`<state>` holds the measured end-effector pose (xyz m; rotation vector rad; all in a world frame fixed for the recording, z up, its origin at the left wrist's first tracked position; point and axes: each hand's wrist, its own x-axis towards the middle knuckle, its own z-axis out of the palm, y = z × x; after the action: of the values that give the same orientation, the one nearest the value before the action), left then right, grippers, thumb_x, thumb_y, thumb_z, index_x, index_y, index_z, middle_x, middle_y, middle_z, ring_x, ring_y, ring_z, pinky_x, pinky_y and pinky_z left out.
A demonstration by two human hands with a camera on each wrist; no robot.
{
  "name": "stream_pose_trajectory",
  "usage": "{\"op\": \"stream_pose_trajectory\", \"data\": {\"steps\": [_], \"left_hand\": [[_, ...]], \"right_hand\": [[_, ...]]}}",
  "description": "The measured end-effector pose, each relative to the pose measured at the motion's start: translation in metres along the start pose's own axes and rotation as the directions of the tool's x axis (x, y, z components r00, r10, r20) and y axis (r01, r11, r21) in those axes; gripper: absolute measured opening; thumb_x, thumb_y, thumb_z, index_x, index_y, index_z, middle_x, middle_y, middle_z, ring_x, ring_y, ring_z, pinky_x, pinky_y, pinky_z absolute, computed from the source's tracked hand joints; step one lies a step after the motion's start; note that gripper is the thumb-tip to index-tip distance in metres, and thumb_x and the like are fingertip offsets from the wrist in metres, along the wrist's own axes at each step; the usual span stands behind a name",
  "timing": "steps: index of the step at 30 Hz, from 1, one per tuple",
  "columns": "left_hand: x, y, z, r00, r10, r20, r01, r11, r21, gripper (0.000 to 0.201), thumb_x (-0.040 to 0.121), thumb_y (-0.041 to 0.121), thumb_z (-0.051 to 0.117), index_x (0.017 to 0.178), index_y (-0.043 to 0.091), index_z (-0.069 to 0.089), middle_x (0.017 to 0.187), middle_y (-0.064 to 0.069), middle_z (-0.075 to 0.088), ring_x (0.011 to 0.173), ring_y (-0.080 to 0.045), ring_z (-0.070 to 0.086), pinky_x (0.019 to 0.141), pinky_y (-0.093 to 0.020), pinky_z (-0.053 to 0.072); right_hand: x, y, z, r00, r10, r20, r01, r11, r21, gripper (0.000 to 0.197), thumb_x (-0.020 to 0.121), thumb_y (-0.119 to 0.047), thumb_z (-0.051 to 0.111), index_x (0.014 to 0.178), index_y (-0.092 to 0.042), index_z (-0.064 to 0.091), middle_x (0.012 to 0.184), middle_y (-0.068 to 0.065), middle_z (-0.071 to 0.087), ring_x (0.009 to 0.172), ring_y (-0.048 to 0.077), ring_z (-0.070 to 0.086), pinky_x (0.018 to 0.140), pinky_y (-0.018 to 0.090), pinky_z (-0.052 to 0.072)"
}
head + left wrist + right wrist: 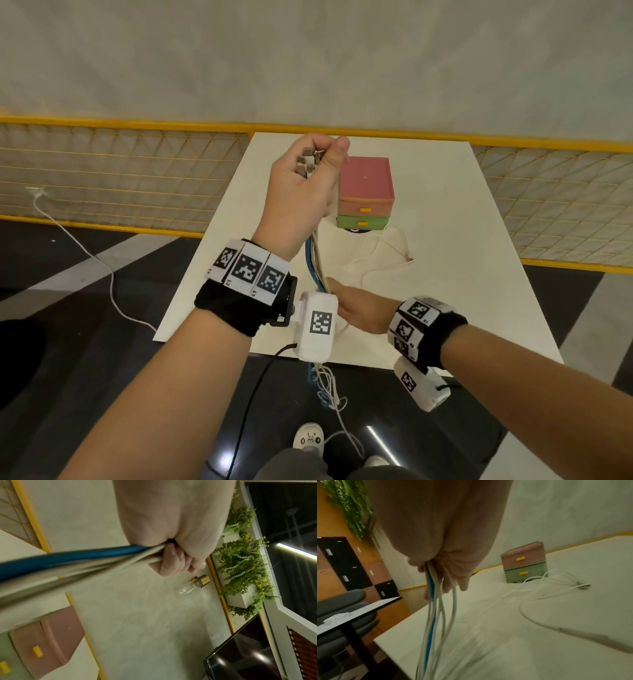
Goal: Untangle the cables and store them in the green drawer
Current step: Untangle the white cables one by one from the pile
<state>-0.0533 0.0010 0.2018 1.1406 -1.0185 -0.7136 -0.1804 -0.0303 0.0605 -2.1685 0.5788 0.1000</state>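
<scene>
My left hand point(305, 192) is raised over the white table point(462, 274) and grips the connector ends of a cable bundle point(313, 260), one blue cable among white ones. The left wrist view shows that fist point(171, 534) with the cable bundle point(85, 555) running out of it. Lower down, my right hand point(356, 308) holds the same bundle, fingers point(447, 585) curled round the cable bundle point(433, 608). Its tail hangs past the table's near edge. The green drawer point(363, 222) point(525, 574) is closed under a pink drawer point(366, 178). A loose white cable point(380, 255) point(556, 586) lies in front of it.
A yellow mesh fence point(120, 171) runs behind the table. Another white cable point(102, 270) trails over the dark floor at the left. A grey chair point(342, 601) and a black-legged side table point(351, 615) stand left of the table. My shoes point(310, 438) are below the hanging cables.
</scene>
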Motion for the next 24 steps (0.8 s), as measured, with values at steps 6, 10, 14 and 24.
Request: {"op": "stream_pose_trajectory", "data": {"steps": [6,10,14,24], "left_hand": [[-0.003,-0.021,0.002,0.998,-0.049,0.030,0.045,0.992,0.119,0.021,0.097,0.025,0.057,0.079,0.016,0.055,0.045,0.016,0.046,0.039,0.000,0.037,0.044,-0.017,0.028],[-0.004,-0.024,0.003,0.999,-0.043,0.015,0.041,0.994,0.101,0.020,0.098,0.022,0.056,0.080,0.013,0.055,0.045,0.017,0.048,0.039,0.002,0.042,0.042,-0.011,0.030],[0.002,-0.020,-0.008,0.999,-0.026,-0.019,0.027,0.997,0.079,0.022,0.099,0.024,0.055,0.080,0.012,0.054,0.045,0.014,0.040,0.039,-0.006,0.029,0.041,-0.018,0.026],[0.009,-0.060,-0.025,0.974,-0.204,-0.098,0.216,0.968,0.126,0.024,0.095,0.031,0.060,0.075,0.018,0.058,0.049,0.007,0.036,0.043,-0.013,0.025,0.042,-0.020,0.022]], "right_hand": [[0.011,-0.036,-0.040,0.946,-0.193,-0.260,0.254,0.940,0.227,0.028,0.093,-0.028,0.051,0.116,-0.013,0.042,0.107,0.006,0.061,0.101,0.011,0.060,0.095,0.030,0.048],[0.011,-0.041,-0.036,0.961,-0.224,-0.164,0.234,0.971,0.047,0.017,0.101,-0.017,0.035,0.103,-0.009,0.049,0.093,-0.009,0.058,0.090,0.013,0.058,0.085,0.020,0.045],[0.012,0.015,-0.001,0.998,-0.009,0.062,0.014,0.997,-0.074,0.030,0.100,-0.019,0.038,0.128,-0.012,0.041,0.127,0.005,0.056,0.114,0.023,0.054,0.104,0.035,0.039],[0.014,0.122,-0.046,0.774,0.465,-0.429,-0.532,0.846,-0.044,0.037,0.086,0.004,0.040,0.113,-0.011,0.059,0.125,0.011,0.048,0.106,0.027,0.057,0.095,0.031,0.045]]}}
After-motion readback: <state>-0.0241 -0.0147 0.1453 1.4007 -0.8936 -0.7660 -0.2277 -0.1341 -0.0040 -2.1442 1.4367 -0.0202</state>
